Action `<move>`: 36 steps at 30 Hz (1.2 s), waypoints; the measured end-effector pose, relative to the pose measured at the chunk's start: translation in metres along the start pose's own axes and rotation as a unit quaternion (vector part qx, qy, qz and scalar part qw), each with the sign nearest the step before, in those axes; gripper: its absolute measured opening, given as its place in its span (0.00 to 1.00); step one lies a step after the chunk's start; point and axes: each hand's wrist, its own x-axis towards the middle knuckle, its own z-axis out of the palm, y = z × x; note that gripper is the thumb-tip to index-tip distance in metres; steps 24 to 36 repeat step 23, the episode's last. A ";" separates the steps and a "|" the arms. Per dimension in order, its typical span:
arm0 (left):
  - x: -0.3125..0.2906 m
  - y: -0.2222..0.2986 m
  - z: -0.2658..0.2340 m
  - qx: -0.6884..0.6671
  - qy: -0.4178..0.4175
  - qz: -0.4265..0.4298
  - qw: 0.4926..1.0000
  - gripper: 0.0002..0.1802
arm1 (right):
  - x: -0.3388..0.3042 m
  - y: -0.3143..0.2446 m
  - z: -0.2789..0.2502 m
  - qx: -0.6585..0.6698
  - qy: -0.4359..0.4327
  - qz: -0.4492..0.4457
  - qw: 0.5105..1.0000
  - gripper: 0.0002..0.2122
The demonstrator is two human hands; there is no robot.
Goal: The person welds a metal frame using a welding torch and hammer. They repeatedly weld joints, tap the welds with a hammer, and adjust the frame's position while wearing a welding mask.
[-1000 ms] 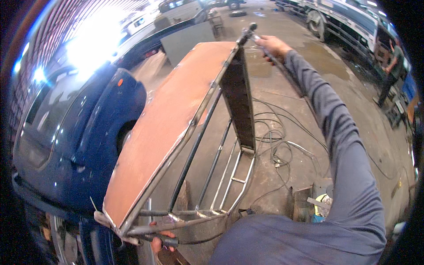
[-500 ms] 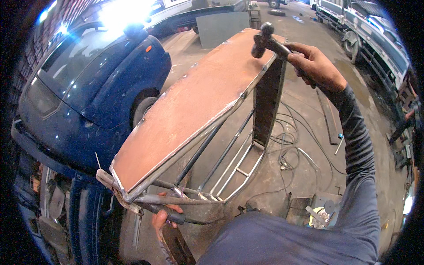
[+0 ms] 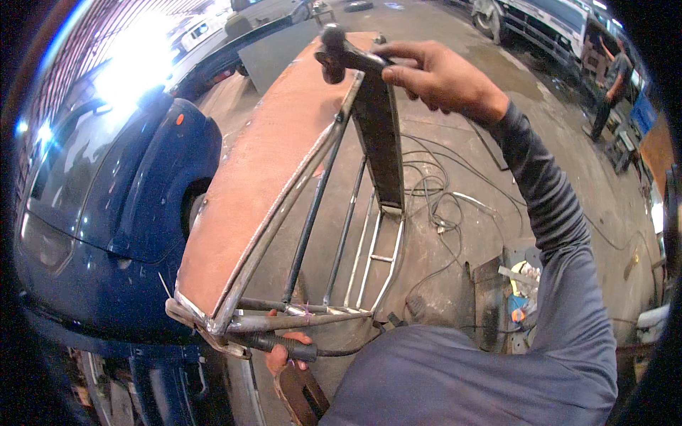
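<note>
A rusty brown sheet-metal panel (image 3: 273, 163) is fixed on a welded frame of steel bars (image 3: 341, 234) that stands on the concrete floor in front of me. My right hand (image 3: 437, 74) is raised at the frame's far top corner, shut on the handle of a dark hammer (image 3: 335, 51) whose head rests at the panel's upper edge. My left hand (image 3: 288, 355) is low at the near corner, fingers wrapped around a black welding electrode holder (image 3: 284, 346) with a cable, just under the frame's bottom bars.
A dark blue car (image 3: 106, 227) stands close on the left of the frame. Cables (image 3: 433, 199) lie looped on the floor beyond it, with metal scraps and a box of bits (image 3: 522, 298) at the right. Another person (image 3: 611, 85) stands far right by a truck (image 3: 540, 25).
My right hand with the hammer has come down and nearer, from reaching far over the frame's top corner to resting the hammer head on the panel's edge. The left hand has stayed low.
</note>
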 end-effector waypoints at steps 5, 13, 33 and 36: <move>-0.020 -0.028 -0.018 -0.062 0.069 0.034 0.995 0.47 | 0.024 0.006 -0.025 -0.066 -0.022 -0.104 0.992 0.24; -0.062 -0.030 0.026 -0.042 0.055 0.140 0.988 0.41 | 0.113 0.005 -0.006 -0.100 -0.118 -0.237 0.959 0.22; -0.125 -0.036 0.063 0.030 0.074 0.259 0.963 0.38 | 0.207 0.036 0.053 -0.089 -0.253 -0.425 0.865 0.22; -0.125 -0.036 0.063 0.030 0.074 0.259 0.963 0.38 | 0.207 0.036 0.053 -0.089 -0.253 -0.425 0.865 0.22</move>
